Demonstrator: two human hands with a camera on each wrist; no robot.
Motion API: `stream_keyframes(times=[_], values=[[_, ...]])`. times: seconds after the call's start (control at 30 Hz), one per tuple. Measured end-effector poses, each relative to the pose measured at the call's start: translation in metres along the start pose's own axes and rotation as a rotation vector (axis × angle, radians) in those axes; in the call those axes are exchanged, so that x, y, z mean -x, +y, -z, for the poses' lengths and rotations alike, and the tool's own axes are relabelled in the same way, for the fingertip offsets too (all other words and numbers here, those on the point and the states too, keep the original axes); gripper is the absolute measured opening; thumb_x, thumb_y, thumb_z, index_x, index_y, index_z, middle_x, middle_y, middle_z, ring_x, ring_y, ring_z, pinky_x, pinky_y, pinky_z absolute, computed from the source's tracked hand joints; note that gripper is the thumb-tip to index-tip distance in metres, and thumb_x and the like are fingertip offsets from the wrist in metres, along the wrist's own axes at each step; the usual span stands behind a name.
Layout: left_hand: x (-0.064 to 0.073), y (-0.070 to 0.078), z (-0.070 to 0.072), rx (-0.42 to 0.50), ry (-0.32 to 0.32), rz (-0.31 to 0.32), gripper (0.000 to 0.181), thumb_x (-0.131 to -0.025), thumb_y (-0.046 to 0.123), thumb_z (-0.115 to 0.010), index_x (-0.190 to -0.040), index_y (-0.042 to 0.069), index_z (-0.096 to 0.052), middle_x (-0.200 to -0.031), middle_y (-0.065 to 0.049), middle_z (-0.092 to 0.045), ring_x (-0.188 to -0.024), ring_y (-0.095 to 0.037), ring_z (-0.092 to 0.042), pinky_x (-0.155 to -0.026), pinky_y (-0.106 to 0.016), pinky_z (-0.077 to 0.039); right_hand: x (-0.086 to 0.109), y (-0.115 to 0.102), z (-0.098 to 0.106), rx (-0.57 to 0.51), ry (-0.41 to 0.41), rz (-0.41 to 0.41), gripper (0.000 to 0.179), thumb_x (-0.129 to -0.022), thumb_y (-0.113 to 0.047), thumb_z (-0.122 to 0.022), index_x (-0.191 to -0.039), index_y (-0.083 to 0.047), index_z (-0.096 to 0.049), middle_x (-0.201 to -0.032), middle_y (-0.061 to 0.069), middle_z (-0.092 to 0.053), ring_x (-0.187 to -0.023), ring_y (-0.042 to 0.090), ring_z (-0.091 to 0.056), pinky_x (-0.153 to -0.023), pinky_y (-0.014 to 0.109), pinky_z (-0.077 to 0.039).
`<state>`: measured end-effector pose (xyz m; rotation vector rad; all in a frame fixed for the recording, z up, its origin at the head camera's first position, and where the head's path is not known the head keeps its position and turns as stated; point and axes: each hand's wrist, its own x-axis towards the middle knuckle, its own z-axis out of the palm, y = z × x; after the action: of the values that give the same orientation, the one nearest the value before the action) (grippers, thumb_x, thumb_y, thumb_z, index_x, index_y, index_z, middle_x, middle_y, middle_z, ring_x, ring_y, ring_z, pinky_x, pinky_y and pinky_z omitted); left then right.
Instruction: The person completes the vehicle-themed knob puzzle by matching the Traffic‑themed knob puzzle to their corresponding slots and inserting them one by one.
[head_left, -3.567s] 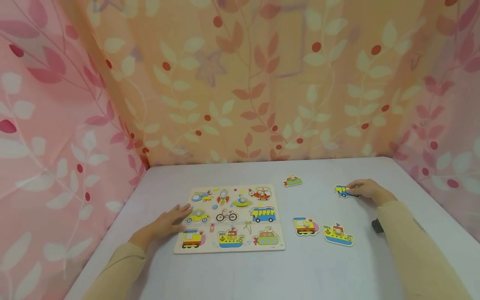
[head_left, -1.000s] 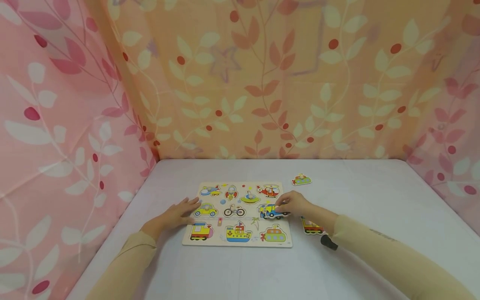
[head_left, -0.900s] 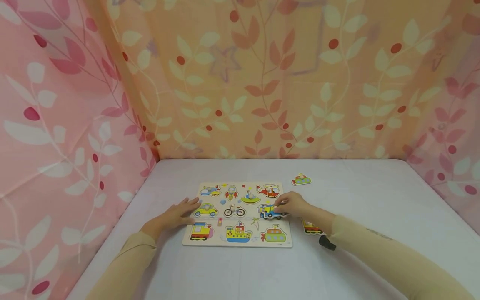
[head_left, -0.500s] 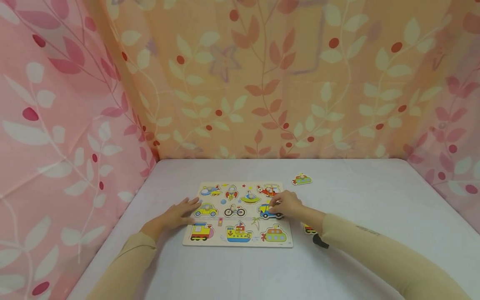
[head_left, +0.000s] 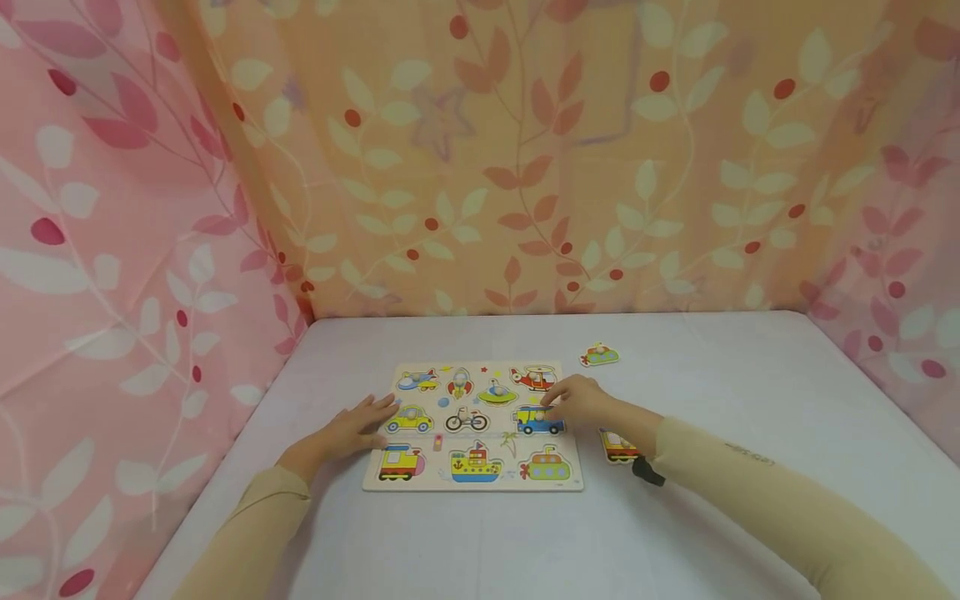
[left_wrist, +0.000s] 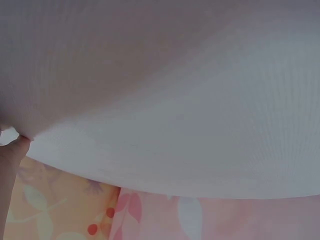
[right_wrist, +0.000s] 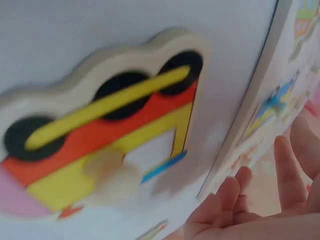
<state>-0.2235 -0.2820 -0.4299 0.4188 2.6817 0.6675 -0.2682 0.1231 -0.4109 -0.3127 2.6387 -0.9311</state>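
Observation:
A wooden vehicle puzzle board (head_left: 480, 487) lies on the table. My left hand (head_left: 337, 433) rests at its left edge, fingers spread; only a fingertip region of this hand (left_wrist: 14, 150) shows in the left wrist view. The blue and yellow bus piece (head_left: 538, 421) lies in the bus place at the board's right, its knob uncovered. Just right of it hovers my right hand (head_left: 588, 406); in the right wrist view that hand's fingers (right_wrist: 287, 175) are parted and hold nothing. Beside the board is the train piece (head_left: 618, 447), partly hidden by the right forearm.
A submarine piece (head_left: 600, 356) lies behind the board's right corner. The ship piece seen earlier is hidden by the right arm in the head view. A black wrist device (head_left: 647, 472) hangs under that arm. Floral curtains (head_left: 480, 208) enclose the white table (head_left: 480, 550).
My right hand has brought the bus piece leftward from the table to the board, shifted it into the bus place, and let go of its knob. My left hand stays at the board's edge.

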Motion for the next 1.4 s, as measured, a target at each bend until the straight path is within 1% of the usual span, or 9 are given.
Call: stream_keyframes(times=[0.13,0.23,0.4,0.5,0.63,0.77,1.0,1.17,1.4], values=[[0.001,-0.002,0.000,-0.004,0.003,0.001,0.070,-0.092,0.034,-0.066,-0.151,0.011,-0.036,-0.160,-0.012,-0.020,-0.145,-0.044,-0.002,-0.109,-0.068,0.000,0.008,0.007,0.018,-0.054,-0.008,0.045,0.021,-0.084,-0.014,-0.076,-0.104,-0.008,-0.075,-0.122,0.015,-0.062,-0.113,0.036,-0.053,-0.093,0.052,-0.046],[0.001,-0.003,0.000,-0.014,0.005,0.000,0.070,-0.092,0.035,-0.065,-0.151,0.011,-0.036,-0.160,-0.013,-0.021,-0.145,-0.044,-0.003,-0.109,-0.069,-0.001,0.013,0.014,0.032,-0.050,-0.002,0.084,0.023,-0.083,-0.012,-0.076,-0.105,-0.004,-0.074,-0.119,0.016,-0.065,-0.110,0.036,-0.054,-0.090,0.051,-0.046],[0.002,-0.003,0.001,-0.015,-0.001,0.010,0.071,-0.091,0.037,-0.065,-0.151,0.012,-0.035,-0.160,-0.012,-0.021,-0.145,-0.043,-0.002,-0.109,-0.069,-0.001,0.021,0.027,0.048,-0.020,-0.010,0.100,0.022,-0.084,-0.013,-0.075,-0.104,-0.004,-0.074,-0.113,0.013,-0.067,-0.102,0.031,-0.055,-0.081,0.042,-0.049],[0.002,-0.003,0.001,-0.014,-0.003,0.012,0.072,-0.091,0.038,-0.065,-0.151,0.012,-0.035,-0.160,-0.011,-0.020,-0.146,-0.043,-0.002,-0.110,-0.068,-0.001,0.026,0.036,0.054,-0.024,-0.041,0.105,0.020,-0.085,-0.014,-0.074,-0.103,-0.005,-0.074,-0.111,0.012,-0.066,-0.097,0.027,-0.055,-0.078,0.038,-0.049],[0.002,-0.003,0.002,-0.012,-0.005,0.011,0.071,-0.091,0.038,-0.065,-0.151,0.012,-0.035,-0.160,-0.011,-0.020,-0.146,-0.042,-0.002,-0.110,-0.068,-0.001,0.033,0.050,0.061,-0.043,-0.107,0.136,0.020,-0.086,-0.014,-0.073,-0.104,-0.006,-0.074,-0.110,0.011,-0.063,-0.096,0.026,-0.053,-0.079,0.038,-0.048],[0.001,-0.002,0.001,-0.010,-0.006,0.011,0.071,-0.092,0.038,-0.065,-0.151,0.013,-0.035,-0.160,-0.011,-0.021,-0.146,-0.042,-0.001,-0.110,-0.068,0.000,0.036,0.064,0.065,-0.027,-0.171,0.151,0.018,-0.086,-0.015,-0.073,-0.103,-0.011,-0.075,-0.109,0.005,-0.062,-0.100,0.025,-0.051,-0.083,0.041,-0.046],[0.002,0.001,0.003,-0.007,-0.010,0.004,0.072,-0.092,0.038,-0.064,-0.151,0.012,-0.034,-0.160,-0.012,-0.020,-0.146,-0.042,-0.001,-0.109,-0.068,0.000,0.039,0.080,0.066,0.012,-0.264,0.103,0.018,-0.081,-0.016,-0.077,-0.099,-0.020,-0.075,-0.109,0.000,-0.059,-0.107,0.027,-0.048,-0.094,0.053,-0.041],[0.003,0.003,0.003,-0.006,-0.012,0.007,0.071,-0.092,0.039,-0.064,-0.151,0.013,-0.035,-0.160,-0.011,-0.021,-0.146,-0.042,-0.001,-0.109,-0.069,0.000,0.041,0.083,0.064,0.045,-0.280,0.104,0.016,-0.079,-0.016,-0.079,-0.094,-0.020,-0.074,-0.111,0.001,-0.058,-0.118,0.034,-0.048,-0.102,0.064,-0.032],[0.001,0.002,0.002,0.013,-0.014,0.008,0.070,-0.092,0.037,-0.064,-0.151,0.014,-0.035,-0.160,-0.010,-0.021,-0.146,-0.041,0.000,-0.109,-0.068,0.002,0.041,0.086,0.059,0.066,-0.282,0.055,0.010,-0.080,-0.012,-0.078,-0.085,-0.019,-0.073,-0.109,0.001,-0.053,-0.115,0.030,-0.044,-0.102,0.063,-0.032]])
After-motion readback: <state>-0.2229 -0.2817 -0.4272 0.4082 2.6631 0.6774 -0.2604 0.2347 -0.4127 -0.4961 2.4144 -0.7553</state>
